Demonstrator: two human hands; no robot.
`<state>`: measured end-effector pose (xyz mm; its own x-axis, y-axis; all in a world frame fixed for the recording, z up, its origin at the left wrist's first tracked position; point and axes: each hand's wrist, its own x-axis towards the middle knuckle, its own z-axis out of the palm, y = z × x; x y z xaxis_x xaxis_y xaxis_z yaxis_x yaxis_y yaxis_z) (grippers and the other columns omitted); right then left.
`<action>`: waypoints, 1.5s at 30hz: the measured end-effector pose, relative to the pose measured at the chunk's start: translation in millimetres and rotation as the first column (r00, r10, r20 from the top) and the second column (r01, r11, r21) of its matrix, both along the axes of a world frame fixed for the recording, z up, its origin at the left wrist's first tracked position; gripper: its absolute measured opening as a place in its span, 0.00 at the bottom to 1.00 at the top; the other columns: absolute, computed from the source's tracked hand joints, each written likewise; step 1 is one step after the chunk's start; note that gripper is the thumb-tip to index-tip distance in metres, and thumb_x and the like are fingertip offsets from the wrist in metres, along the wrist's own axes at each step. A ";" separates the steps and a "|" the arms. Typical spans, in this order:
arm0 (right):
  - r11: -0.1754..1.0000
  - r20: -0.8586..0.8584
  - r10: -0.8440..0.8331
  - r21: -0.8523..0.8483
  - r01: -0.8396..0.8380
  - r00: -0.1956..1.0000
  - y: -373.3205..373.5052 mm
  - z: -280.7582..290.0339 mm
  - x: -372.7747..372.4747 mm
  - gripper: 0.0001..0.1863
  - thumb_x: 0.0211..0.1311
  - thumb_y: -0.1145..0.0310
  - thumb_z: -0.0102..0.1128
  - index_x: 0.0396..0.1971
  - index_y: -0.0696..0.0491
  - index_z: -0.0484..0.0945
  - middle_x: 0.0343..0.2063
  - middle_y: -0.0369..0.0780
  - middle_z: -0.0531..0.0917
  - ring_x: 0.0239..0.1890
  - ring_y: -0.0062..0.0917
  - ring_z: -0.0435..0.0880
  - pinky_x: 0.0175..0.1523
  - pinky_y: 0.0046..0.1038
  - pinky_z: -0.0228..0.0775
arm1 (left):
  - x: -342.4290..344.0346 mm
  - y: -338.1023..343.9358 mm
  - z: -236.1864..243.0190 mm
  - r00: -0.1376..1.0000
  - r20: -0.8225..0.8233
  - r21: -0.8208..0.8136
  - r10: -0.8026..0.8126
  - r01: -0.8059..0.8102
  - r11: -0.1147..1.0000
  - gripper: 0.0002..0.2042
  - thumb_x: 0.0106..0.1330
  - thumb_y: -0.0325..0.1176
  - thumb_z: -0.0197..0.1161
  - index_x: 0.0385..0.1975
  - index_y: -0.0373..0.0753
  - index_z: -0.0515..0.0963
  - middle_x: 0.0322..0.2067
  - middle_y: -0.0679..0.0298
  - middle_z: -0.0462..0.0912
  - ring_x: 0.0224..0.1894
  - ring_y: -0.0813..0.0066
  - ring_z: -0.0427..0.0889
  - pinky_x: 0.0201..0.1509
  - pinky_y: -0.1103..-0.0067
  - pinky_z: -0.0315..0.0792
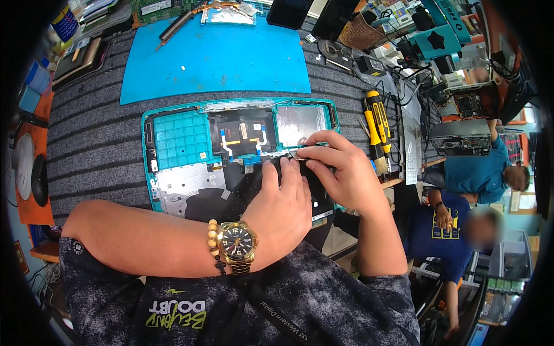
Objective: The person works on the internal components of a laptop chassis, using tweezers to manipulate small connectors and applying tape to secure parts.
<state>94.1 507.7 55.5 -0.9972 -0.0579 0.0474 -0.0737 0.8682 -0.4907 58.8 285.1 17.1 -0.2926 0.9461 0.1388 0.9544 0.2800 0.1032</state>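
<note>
A turquoise laptop shell lies opened up on the grey ridged mat, showing a black touchpad module, ribbon cables, a silver plate and a black inner area. My left hand, beside a gold watch, rests its outstretched fingertips on the dark area below the touchpad module. My right hand has index finger and thumb closed around a small silvery piece at the shell's middle, right of my left fingertips. That piece is partly hidden by the fingers, so its exact kind is unclear.
Behind lie a blue silicone mat, soldering iron and dark devices. Yellow-black screwdrivers are to the right, near cables and teal equipment. Two co-workers are at the right. Phones lie far left.
</note>
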 end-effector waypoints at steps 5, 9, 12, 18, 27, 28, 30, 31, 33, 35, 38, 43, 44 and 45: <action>0.999 0.016 -0.007 0.034 0.006 1.000 0.6 4.4 -3.8 0.11 0.73 0.74 0.78 0.52 0.52 0.97 0.53 0.43 0.94 0.50 0.46 0.96 0.54 0.42 0.89 | 0.9 0.4 -1.8 1.000 0.004 -0.014 -0.015 0.015 1.000 0.47 0.69 0.62 0.79 0.72 0.20 0.82 0.72 0.26 0.84 0.78 0.33 0.79 0.80 0.40 0.73; 0.999 0.016 -0.022 0.048 0.021 1.000 -1.6 4.0 -3.6 0.10 0.72 0.73 0.79 0.50 0.51 0.97 0.52 0.42 0.94 0.51 0.47 0.96 0.55 0.44 0.89 | 0.3 -1.0 -0.9 1.000 -0.010 -0.014 -0.021 0.020 1.000 0.47 0.71 0.62 0.78 0.73 0.19 0.81 0.73 0.26 0.83 0.79 0.32 0.79 0.78 0.41 0.76; 0.998 0.007 -0.039 0.054 0.039 0.999 -5.1 0.3 0.6 0.12 0.72 0.78 0.79 0.53 0.53 0.97 0.55 0.42 0.93 0.46 0.42 0.97 0.50 0.39 0.89 | -0.8 -1.4 1.1 0.999 -0.008 -0.038 -0.033 0.033 0.999 0.47 0.72 0.61 0.77 0.74 0.19 0.81 0.74 0.25 0.82 0.79 0.32 0.79 0.77 0.41 0.78; 0.994 -0.100 -0.060 0.084 0.069 0.993 -7.9 -15.5 7.4 0.12 0.70 0.73 0.81 0.51 0.48 0.97 0.54 0.41 0.94 0.51 0.45 0.96 0.55 0.45 0.89 | -0.7 -0.9 5.0 0.999 -0.001 -0.085 -0.049 0.049 0.995 0.47 0.72 0.61 0.77 0.74 0.18 0.81 0.74 0.24 0.81 0.79 0.31 0.78 0.77 0.41 0.77; 0.983 -0.202 -0.038 0.167 0.073 0.979 -9.2 -26.3 8.7 0.12 0.69 0.71 0.80 0.51 0.48 0.97 0.54 0.41 0.94 0.52 0.43 0.95 0.55 0.44 0.88 | -2.6 0.0 2.3 0.998 -0.010 -0.062 -0.067 0.066 0.996 0.47 0.70 0.61 0.78 0.71 0.18 0.84 0.73 0.23 0.82 0.77 0.32 0.80 0.75 0.43 0.78; 0.981 -0.203 -0.022 0.182 0.060 0.979 -8.3 -24.9 7.8 0.12 0.69 0.71 0.80 0.51 0.48 0.97 0.53 0.40 0.94 0.52 0.43 0.95 0.55 0.44 0.88 | -2.2 0.1 2.2 0.998 -0.014 -0.061 -0.066 0.065 0.996 0.47 0.70 0.61 0.78 0.72 0.18 0.84 0.73 0.23 0.82 0.77 0.32 0.80 0.75 0.43 0.78; 0.978 -0.201 0.010 0.208 0.033 0.979 -6.2 -22.5 5.1 0.13 0.67 0.72 0.80 0.50 0.48 0.97 0.52 0.39 0.93 0.51 0.42 0.95 0.54 0.44 0.87 | -1.4 0.3 1.3 0.998 -0.014 -0.067 -0.064 0.063 0.996 0.48 0.69 0.62 0.78 0.72 0.18 0.84 0.73 0.23 0.82 0.77 0.32 0.80 0.75 0.43 0.78; 0.977 -0.197 0.028 0.212 0.014 0.980 -4.9 -21.1 3.8 0.13 0.67 0.72 0.80 0.50 0.48 0.97 0.51 0.39 0.93 0.51 0.42 0.95 0.54 0.44 0.87 | -0.8 0.5 0.8 0.998 -0.010 -0.072 -0.067 0.066 0.995 0.48 0.69 0.62 0.78 0.72 0.18 0.84 0.73 0.23 0.83 0.77 0.32 0.80 0.75 0.43 0.79; 0.975 -0.190 0.064 0.221 -0.021 0.980 -2.2 -17.2 0.7 0.14 0.65 0.72 0.80 0.50 0.48 0.97 0.50 0.39 0.93 0.50 0.41 0.95 0.55 0.44 0.87 | -0.8 0.8 -0.6 0.997 -0.010 -0.049 -0.078 0.077 0.996 0.42 0.71 0.55 0.74 0.70 0.18 0.85 0.71 0.23 0.84 0.75 0.30 0.81 0.72 0.41 0.79; 0.966 -0.204 0.093 0.254 -0.039 0.975 -2.7 -13.0 -1.0 0.12 0.66 0.71 0.79 0.49 0.48 0.96 0.48 0.38 0.93 0.49 0.41 0.94 0.54 0.44 0.86 | -3.4 1.3 -3.1 0.994 -0.030 -0.001 -0.101 0.101 0.995 0.30 0.74 0.39 0.67 0.68 0.19 0.88 0.68 0.23 0.87 0.73 0.25 0.84 0.67 0.37 0.81; 0.948 -0.119 0.122 0.309 -0.080 0.985 -3.3 -0.2 -5.8 0.15 0.65 0.72 0.80 0.51 0.48 0.97 0.49 0.38 0.93 0.49 0.41 0.93 0.55 0.45 0.86 | -3.8 2.2 -3.5 0.995 -0.019 0.012 -0.094 0.094 0.995 0.30 0.74 0.39 0.67 0.68 0.19 0.88 0.68 0.22 0.87 0.73 0.25 0.84 0.67 0.38 0.81; 0.891 -0.003 0.212 0.411 -0.192 0.977 -0.5 22.9 -19.0 0.16 0.64 0.74 0.81 0.51 0.48 0.97 0.49 0.37 0.94 0.49 0.41 0.92 0.54 0.46 0.85 | -3.5 1.4 -1.7 0.997 -0.004 -0.034 -0.083 0.083 0.996 0.43 0.69 0.56 0.76 0.70 0.18 0.85 0.71 0.21 0.84 0.75 0.29 0.82 0.71 0.41 0.80; 0.882 -0.009 0.224 0.427 -0.199 0.974 -0.9 24.9 -19.2 0.16 0.63 0.74 0.81 0.51 0.48 0.97 0.48 0.37 0.94 0.49 0.41 0.92 0.54 0.46 0.85 | -2.9 1.4 -1.1 0.997 -0.007 -0.057 -0.078 0.077 0.995 0.50 0.67 0.64 0.80 0.71 0.17 0.83 0.72 0.21 0.83 0.76 0.31 0.81 0.73 0.43 0.79; 0.872 -0.014 0.237 0.443 -0.206 0.972 -1.3 25.8 -18.8 0.16 0.63 0.74 0.81 0.51 0.48 0.97 0.48 0.37 0.94 0.49 0.41 0.92 0.55 0.46 0.85 | -2.8 1.3 -0.9 0.997 0.004 -0.062 -0.078 0.078 0.995 0.50 0.67 0.64 0.79 0.71 0.17 0.83 0.72 0.21 0.83 0.76 0.31 0.81 0.73 0.43 0.79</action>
